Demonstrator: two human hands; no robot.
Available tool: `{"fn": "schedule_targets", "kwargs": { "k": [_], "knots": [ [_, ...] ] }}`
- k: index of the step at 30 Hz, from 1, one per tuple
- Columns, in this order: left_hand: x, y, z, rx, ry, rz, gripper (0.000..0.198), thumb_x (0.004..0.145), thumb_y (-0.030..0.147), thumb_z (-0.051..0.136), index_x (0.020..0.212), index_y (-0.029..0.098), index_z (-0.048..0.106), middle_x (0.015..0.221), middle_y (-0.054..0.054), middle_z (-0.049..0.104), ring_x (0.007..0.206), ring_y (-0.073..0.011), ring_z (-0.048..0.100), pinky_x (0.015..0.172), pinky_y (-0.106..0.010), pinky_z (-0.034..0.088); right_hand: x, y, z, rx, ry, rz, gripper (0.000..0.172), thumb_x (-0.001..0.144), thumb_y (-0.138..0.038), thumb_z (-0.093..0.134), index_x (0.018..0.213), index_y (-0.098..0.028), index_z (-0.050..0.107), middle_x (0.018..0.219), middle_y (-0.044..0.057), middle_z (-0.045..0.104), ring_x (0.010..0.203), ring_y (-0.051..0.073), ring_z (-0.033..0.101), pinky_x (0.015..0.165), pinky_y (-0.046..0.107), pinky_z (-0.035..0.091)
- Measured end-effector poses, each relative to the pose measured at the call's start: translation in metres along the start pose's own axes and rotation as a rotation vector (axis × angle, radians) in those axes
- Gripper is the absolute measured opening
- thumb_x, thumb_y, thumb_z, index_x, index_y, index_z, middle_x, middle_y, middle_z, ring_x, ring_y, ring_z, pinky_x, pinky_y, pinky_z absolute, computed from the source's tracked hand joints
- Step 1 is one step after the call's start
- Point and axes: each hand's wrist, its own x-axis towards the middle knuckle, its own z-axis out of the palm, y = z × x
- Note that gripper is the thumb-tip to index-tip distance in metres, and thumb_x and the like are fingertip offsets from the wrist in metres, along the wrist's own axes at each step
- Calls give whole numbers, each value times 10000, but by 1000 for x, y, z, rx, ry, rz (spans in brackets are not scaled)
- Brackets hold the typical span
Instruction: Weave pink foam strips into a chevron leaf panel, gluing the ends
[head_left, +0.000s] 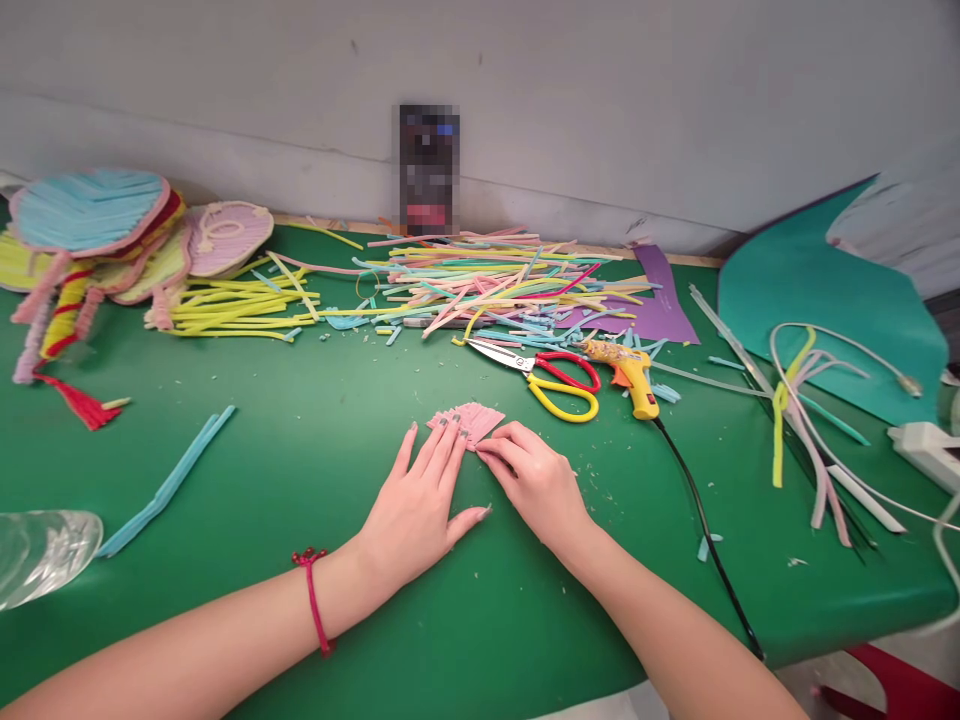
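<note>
While the left hand lies palm down in the head view, its fingers reach over a pink fan-shaped piece made of strips side by side. Left fingers extended, slightly parted, tips on the piece; thumb out to the side, on the table. Right hand: thumb and forefinger pinching the piece at its lower right corner; other fingers curled in. Piece located on the green table, just beyond both hands, near the middle.

Surroundings: scissors with one red and one yellow handle lie beyond the piece, blades pointing left. Yellow glue gun just right of them, black cord running to the near edge. Behind, a loose heap of coloured strips, partly over a purple sheet. Left: blue strip bundle next to a clear vessel; finished-looking round pieces overlap at far left. Dark upright device against the wall, display pixelated.
</note>
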Motion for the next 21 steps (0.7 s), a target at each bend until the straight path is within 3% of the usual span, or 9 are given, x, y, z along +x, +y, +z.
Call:
{"fn": "schedule_targets", "kwargs": {
  "k": [21],
  "knots": [
    [1,1,-1,22,-47,-7,714,949,557,224,1398,30,400,1476,-171,364,1372,-308,342,1132,-539,206,-2,3,2,-113,32,-184,232,938,-109,443,951,-181,663,847,40,692,723,150,578,639,272,489]
  ]
}}
